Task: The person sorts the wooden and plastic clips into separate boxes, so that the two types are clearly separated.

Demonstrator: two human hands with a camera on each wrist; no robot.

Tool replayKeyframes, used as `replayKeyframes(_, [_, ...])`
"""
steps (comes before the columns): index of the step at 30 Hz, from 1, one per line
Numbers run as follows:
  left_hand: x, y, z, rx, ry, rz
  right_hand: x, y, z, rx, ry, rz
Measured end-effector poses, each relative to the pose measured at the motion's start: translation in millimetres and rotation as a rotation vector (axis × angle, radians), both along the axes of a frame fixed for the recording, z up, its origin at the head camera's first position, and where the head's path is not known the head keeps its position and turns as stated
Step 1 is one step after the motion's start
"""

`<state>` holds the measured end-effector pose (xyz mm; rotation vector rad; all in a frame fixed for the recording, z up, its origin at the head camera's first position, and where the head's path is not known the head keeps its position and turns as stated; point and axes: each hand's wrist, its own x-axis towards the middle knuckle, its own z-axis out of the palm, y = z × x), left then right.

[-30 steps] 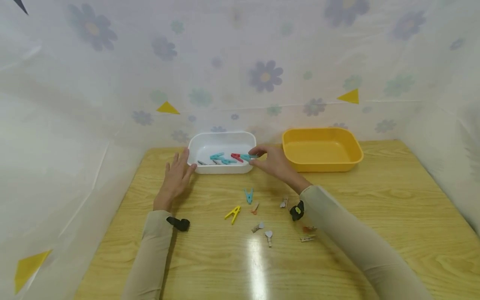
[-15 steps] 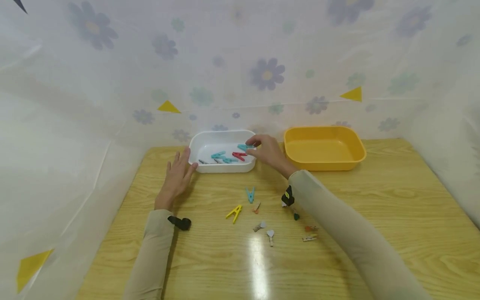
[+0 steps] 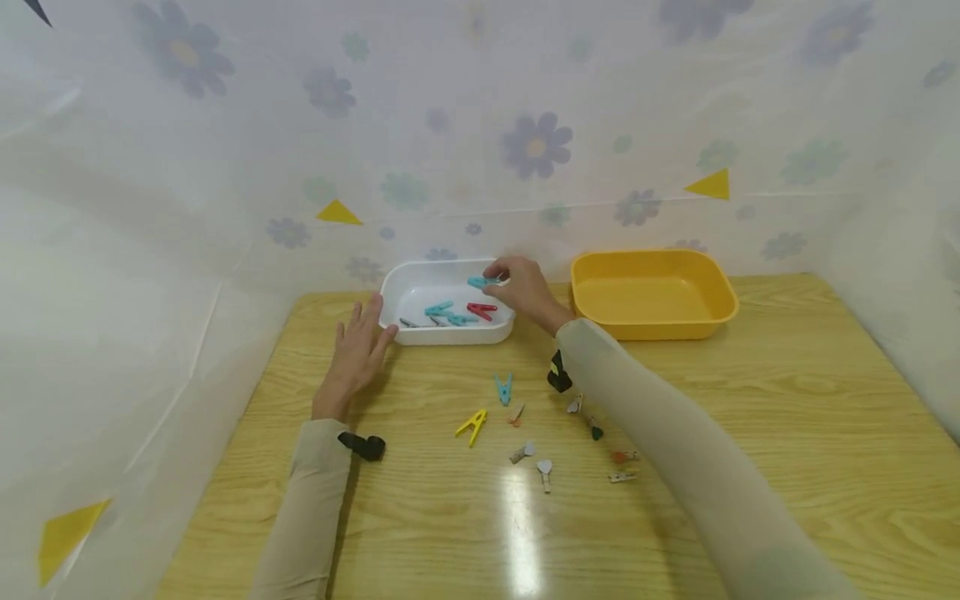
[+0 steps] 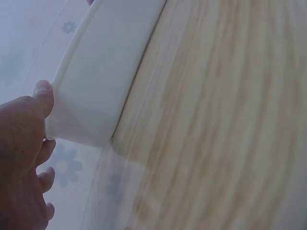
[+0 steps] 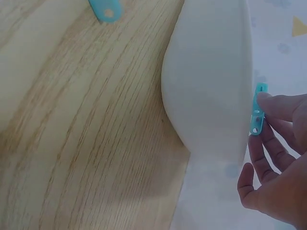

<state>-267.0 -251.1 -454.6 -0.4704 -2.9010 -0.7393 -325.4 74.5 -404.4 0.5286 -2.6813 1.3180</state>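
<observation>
Turquoise plastic clothespin (image 3: 479,282) is over the right rear of a white rounded-rectangular tray (image 3: 453,336); contact with the tray can't be told. Big to small: pale flower-printed sheet (image 3: 450,117) behind everything. Yellow wood-grain worktop (image 3: 810,400) below. Orange-yellow rounded-rectangular tray (image 3: 647,331) stands at the back, right of the white one, just apart from it.

Left hand (image 3: 356,354): fingers spread and mostly straight, touching the left end of the white tray, thumb at its front corner. Right hand (image 3: 522,292): thumb and fingertips nearly closed, pinching the clothespin by one end; other end is exposed.

In the white tray: a red plastic clothespin (image 3: 482,311), two more turquoise ones, left (image 3: 438,308) and front (image 3: 462,320), plus two small dark-tipped pegs low at the front wall, partly hidden.

On the worktop in front: a yellow plastic clothespin (image 3: 472,427), legs apart, and a turquoise one (image 3: 503,389) behind it to the right. Smallest: scattered mini wooden pegs, including one with a white heart (image 3: 545,469) and one with orange trim (image 3: 624,457).
</observation>
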Motion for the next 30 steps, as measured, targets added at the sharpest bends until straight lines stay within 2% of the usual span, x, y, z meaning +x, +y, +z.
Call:
replayKeyframes(10, [1.3,1,-1.6,-0.006,0.005,0.009,-11.0,-4,-10.0,0.047,-0.006,-0.028])
replayKeyframes(19, [2.1,4,-0.4,-0.003,0.0,0.019,-14.5,-7,-13.0,0.12,-0.064,-0.025])
replayKeyframes(30, [3.1,7,-0.8,-0.005,0.004,0.004,-19.8,-7,-20.3,0.176,-0.016,-0.043])
